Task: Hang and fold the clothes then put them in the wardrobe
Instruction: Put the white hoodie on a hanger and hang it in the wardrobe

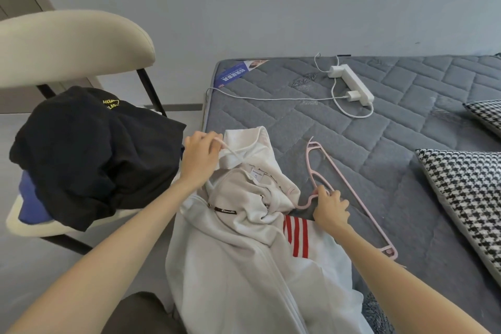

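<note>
– Chair [67,43] on the left: what's on it?
– Dark clothes [95,157], heaped. Right of them a white hoodie [244,252] lies over the grey mattress's [352,130] near edge. The left hand [200,160] pinches its drawstring [230,153].
– Further right?
– The right hand [332,209] grips a pink hanger [352,192] beside the hoodie. Power strip [351,84] far, checked cushions [466,198] right.

white jacket [238,266] red stripes; pink hanger [349,192]; houndstooth pillows [471,198]; grey mattress [379,133].
</note>
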